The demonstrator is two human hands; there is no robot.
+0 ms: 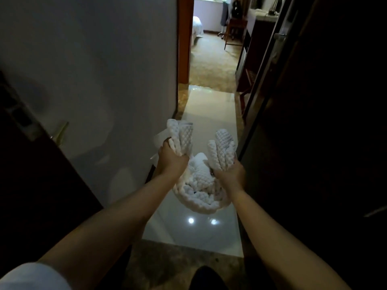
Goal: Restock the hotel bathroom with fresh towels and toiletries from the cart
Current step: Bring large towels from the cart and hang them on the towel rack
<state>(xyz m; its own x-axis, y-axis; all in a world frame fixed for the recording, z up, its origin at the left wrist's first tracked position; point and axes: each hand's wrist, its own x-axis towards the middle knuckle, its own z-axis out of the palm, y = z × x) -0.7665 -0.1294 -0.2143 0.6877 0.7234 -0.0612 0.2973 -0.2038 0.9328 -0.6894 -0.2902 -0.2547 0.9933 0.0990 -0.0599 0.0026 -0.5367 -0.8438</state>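
Observation:
A white quilted towel (pixel 201 185) hangs in front of me like a sling over the glossy floor. My left hand (pixel 171 159) is shut on its bunched left end, which sticks up above the fist. My right hand (pixel 230 174) is shut on the right end in the same way. More crumpled white cloth lies in the sagging middle between my hands. No cart or toiletries are in view.
I stand in a narrow entry hall with white tile floor (pixel 209 114). A pale wall (pixel 104 70) runs on the left, a dark open door (pixel 31 164) at near left, dark panels (pixel 314 122) on the right. Ahead lies a carpeted bedroom (pixel 211 63) with a chair (pixel 234 30).

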